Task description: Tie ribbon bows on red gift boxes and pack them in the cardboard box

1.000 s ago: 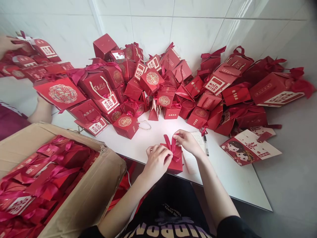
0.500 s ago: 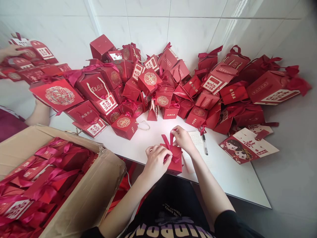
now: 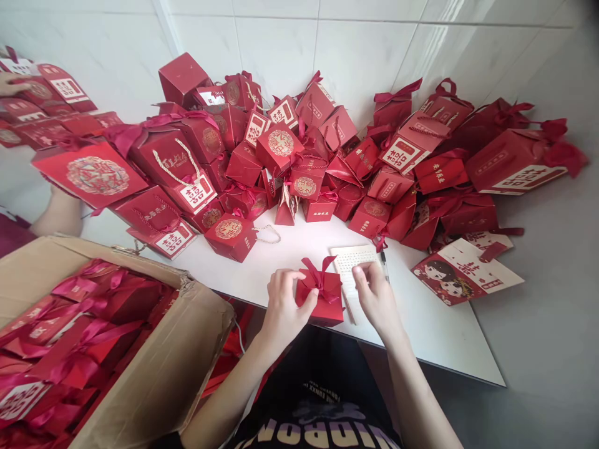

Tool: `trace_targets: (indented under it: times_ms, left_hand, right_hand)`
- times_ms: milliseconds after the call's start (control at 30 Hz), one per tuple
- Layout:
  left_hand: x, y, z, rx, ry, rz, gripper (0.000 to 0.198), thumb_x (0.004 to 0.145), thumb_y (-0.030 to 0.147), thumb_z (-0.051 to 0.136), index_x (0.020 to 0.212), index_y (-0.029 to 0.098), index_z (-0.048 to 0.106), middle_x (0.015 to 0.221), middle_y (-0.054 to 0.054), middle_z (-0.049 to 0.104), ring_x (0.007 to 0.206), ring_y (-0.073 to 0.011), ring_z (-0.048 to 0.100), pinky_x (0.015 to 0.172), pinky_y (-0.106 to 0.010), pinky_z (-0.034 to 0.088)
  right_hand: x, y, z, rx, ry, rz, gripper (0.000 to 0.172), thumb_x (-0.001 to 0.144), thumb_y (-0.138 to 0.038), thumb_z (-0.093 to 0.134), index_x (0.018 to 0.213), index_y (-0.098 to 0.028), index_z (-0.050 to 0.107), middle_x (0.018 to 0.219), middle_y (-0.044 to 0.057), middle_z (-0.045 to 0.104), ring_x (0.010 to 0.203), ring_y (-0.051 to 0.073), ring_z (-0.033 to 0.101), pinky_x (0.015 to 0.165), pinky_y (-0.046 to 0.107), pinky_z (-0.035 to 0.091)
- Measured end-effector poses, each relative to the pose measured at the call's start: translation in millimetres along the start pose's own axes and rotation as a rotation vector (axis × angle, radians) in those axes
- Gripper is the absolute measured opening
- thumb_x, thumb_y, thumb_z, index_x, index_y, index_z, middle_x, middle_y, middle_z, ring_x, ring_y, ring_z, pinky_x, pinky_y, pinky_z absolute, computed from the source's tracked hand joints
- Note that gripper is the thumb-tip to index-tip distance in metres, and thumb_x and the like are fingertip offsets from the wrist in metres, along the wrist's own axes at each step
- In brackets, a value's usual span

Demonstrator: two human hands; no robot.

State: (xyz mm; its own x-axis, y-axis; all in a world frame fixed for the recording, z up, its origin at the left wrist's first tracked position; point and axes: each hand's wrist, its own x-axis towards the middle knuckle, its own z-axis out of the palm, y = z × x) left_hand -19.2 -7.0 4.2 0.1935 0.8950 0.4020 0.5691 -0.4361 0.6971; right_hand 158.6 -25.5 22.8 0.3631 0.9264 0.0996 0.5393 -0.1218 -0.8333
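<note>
A small red gift box (image 3: 320, 308) stands at the front edge of the white table. A dark red ribbon (image 3: 322, 277) is tied in a bow on its top. At the box's left side is my left hand (image 3: 287, 302), thumb and index finger apart; the thumb tip lies by the bow, and I cannot tell if it presses on it. My right hand (image 3: 377, 302) hovers right of the box over an open notebook (image 3: 354, 255), its fingers loosely curled and the thumb apart, with nothing seen in it. A pen (image 3: 384, 265) lies partly behind that hand.
Many red gift boxes (image 3: 281, 146) are heaped along the tiled wall. A cardboard carton (image 3: 196, 330) filled with beribboned red boxes stands at my left. A printed card-like box (image 3: 463, 271) lies to the right. Another person's hand (image 3: 12, 84) touches boxes at far left.
My right hand has let go of the ribbon and moved right and down, away from the box. My left fingers have spread apart, and the bow's loops now lie lower.
</note>
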Motion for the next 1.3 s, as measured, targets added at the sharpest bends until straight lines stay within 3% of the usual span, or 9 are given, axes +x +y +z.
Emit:
trace_targets:
  times_ms: [133,267,400,567,733,900,1100,1300]
  left_hand:
    - [-2,-5,-5.8,-0.033,-0.076,-0.058,0.011,0.080,0.027,0.055,0.077,0.020,0.048,0.081,-0.002,0.052,0.082,-0.0182,0.052,0.075,-0.033,0.045]
    - [0,-5,-7.1,-0.092,-0.146,-0.103,0.012,0.083,0.027,0.052,0.074,0.019,0.051,0.078,-0.001,0.051,0.076,-0.0154,0.052,0.071,-0.029,0.045]
    - [3,-4,-7.8,-0.260,-0.226,-0.240,0.018,0.084,0.031,0.049,0.070,0.019,0.051,0.075,0.000,0.050,0.066,-0.0121,0.050,0.064,-0.025,0.043]
    - [6,-7,-12.9,-0.522,-0.355,-0.405,0.024,0.083,0.036,0.049,0.067,0.019,0.048,0.070,0.002,0.048,0.064,-0.0117,0.046,0.060,-0.024,0.038]
    - [8,-14,-13.5,-0.737,-0.482,-0.503,0.025,0.081,0.038,0.052,0.067,0.018,0.045,0.064,0.004,0.040,0.059,-0.0096,0.037,0.056,-0.023,0.032]
    - [10,-21,-10.9,-0.762,-0.527,-0.477,0.028,0.082,0.038,0.050,0.066,0.018,0.040,0.063,0.005,0.035,0.058,-0.0091,0.033,0.056,-0.023,0.030]
    - [10,-17,-13.5,-0.542,-0.486,-0.336,0.026,0.085,0.034,0.044,0.065,0.018,0.038,0.071,0.003,0.036,0.063,-0.0104,0.036,0.060,-0.024,0.032]
    - [8,-17,-12.2,-0.403,-0.434,-0.243,0.025,0.086,0.030,0.041,0.064,0.019,0.036,0.073,0.002,0.038,0.067,-0.0113,0.041,0.063,-0.024,0.037]
  right_hand:
    - [-33,-4,-1,-0.016,-0.256,0.015,0.042,0.083,-0.059,0.044,0.063,-0.022,0.043,0.052,-0.003,0.043,0.051,0.014,0.041,0.050,0.026,0.034]
    - [-37,-3,12,-0.023,-0.246,0.028,0.037,0.080,-0.054,0.052,0.064,-0.022,0.044,0.050,-0.006,0.032,0.048,0.012,0.033,0.048,0.024,0.028]
    - [-28,1,16,0.047,-0.264,0.036,0.035,0.082,-0.050,0.050,0.062,-0.022,0.043,0.050,-0.006,0.029,0.048,0.012,0.030,0.048,0.025,0.027]
    - [-19,4,11,0.332,-0.356,0.135,0.038,0.076,-0.056,0.053,0.063,-0.021,0.046,0.055,-0.004,0.040,0.050,0.011,0.034,0.048,0.024,0.028]
    - [-14,6,10,0.583,-0.437,0.269,0.040,0.071,-0.054,0.061,0.061,-0.020,0.044,0.052,-0.007,0.037,0.043,0.007,0.025,0.041,0.023,0.020]
    - [-13,14,12,0.718,-0.483,0.277,0.041,0.071,-0.053,0.065,0.062,-0.019,0.044,0.051,-0.007,0.037,0.042,0.005,0.022,0.040,0.022,0.014]
    - [-11,21,10,0.693,-0.494,0.222,0.042,0.071,-0.053,0.066,0.059,-0.019,0.044,0.049,-0.008,0.037,0.041,0.005,0.022,0.040,0.023,0.015]
    - [-10,29,20,0.823,-0.491,0.211,0.045,0.069,-0.048,0.069,0.055,-0.020,0.037,0.047,-0.008,0.031,0.044,0.005,0.024,0.044,0.022,0.020]
